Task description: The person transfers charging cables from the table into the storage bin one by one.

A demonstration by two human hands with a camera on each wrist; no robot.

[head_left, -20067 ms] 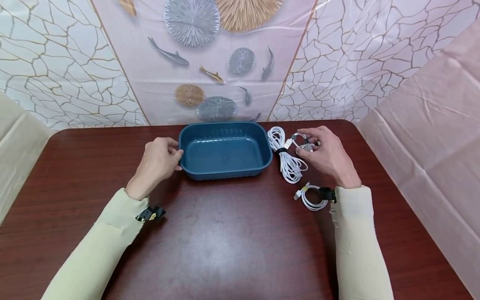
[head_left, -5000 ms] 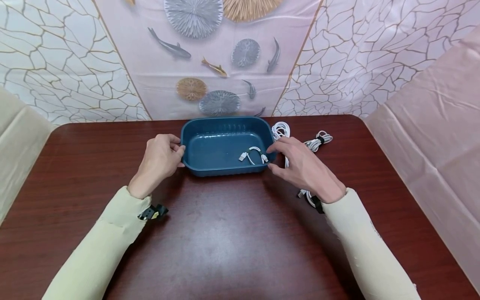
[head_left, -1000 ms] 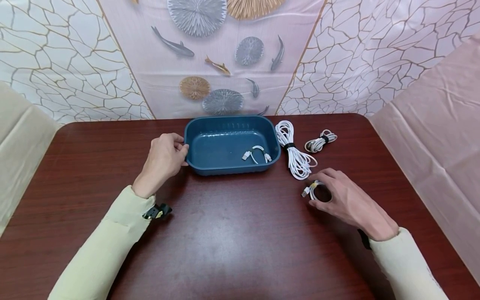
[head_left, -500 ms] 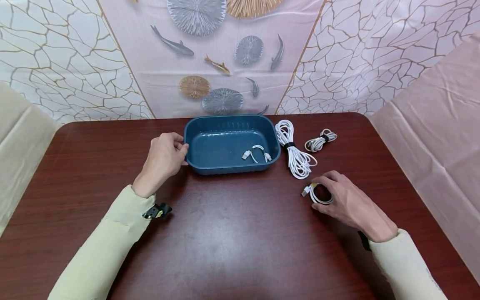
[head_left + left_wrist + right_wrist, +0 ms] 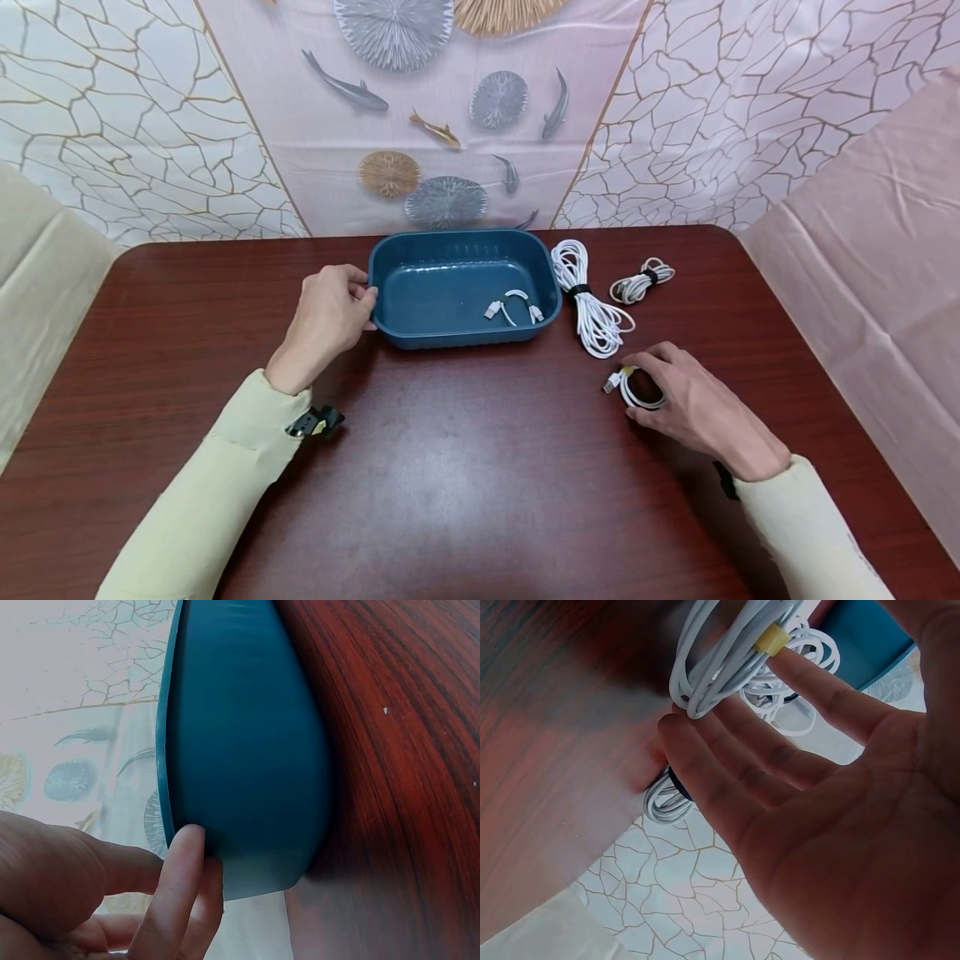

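Observation:
A blue rectangular tray (image 5: 465,340) stands at the back of the table, and my left hand (image 5: 330,312) pinches its left rim. Seen from the left wrist, fingertips (image 5: 184,851) lie against the tray's outer wall. Inside the tray is a short white USB cable (image 5: 517,296) in a loop. Nearer the front right, my right hand (image 5: 693,408) holds a coiled white USB cable (image 5: 626,396) with a yellow tie, thumb at the near side and fingers at the far side. The right wrist view has the index finger touching the yellow tie (image 5: 772,640); the thumb tip is out of sight there.
A long white cable bundle (image 5: 597,325) with a black tie lies against the tray's right side. Farther right is a smaller greyish cable bundle (image 5: 637,285), also black-tied. Patterned cloth (image 5: 675,125) rises behind the table (image 5: 435,483).
Since the oldest frame, the short looped cable has gone from beside the tray into it. My right hand has moved from the tray's edge to the yellow-tied cable, closing around it. The left stays.

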